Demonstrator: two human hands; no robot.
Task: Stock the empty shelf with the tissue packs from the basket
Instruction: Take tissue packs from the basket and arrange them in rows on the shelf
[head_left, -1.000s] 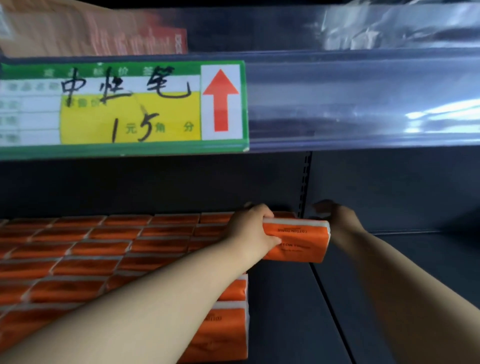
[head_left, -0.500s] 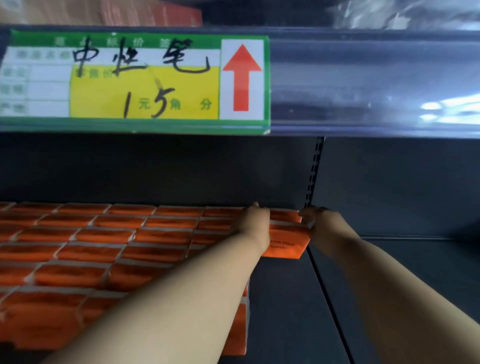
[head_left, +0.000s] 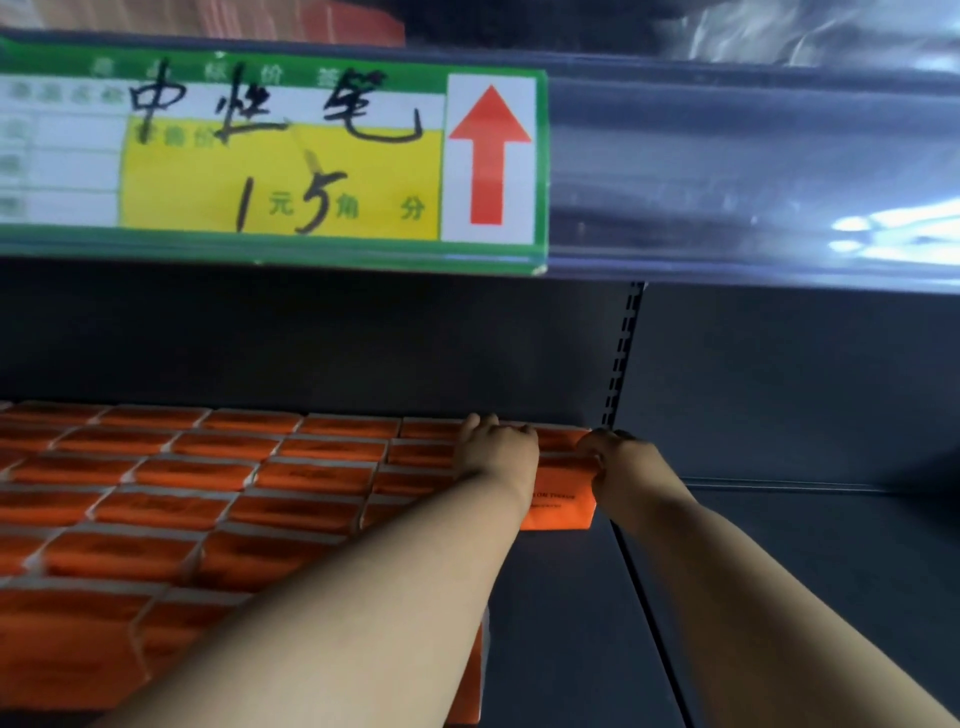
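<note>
- rows of orange tissue packs (head_left: 208, 499) fill shelf (head_left: 561, 597) on left, under green price tag (head_left: 270, 161)
- left hand (head_left: 496, 452) grip bent over top of end tissue pack (head_left: 558, 506) at back of shelf
- right hand (head_left: 618, 465) grip curled on pack's R end

Left part of the shelf (head_left: 779, 571): stocked packs (head_left: 208, 493) in rows, front to back. At that block's back right corner, one tissue pack (head_left: 558, 504) sits between your hands. Your left hand (head_left: 496, 452) holds it from on top, your right hand (head_left: 618, 462) holds its right end. Behind it stands the slotted upright (head_left: 621, 353); above left, the price label (head_left: 280, 156).
</note>
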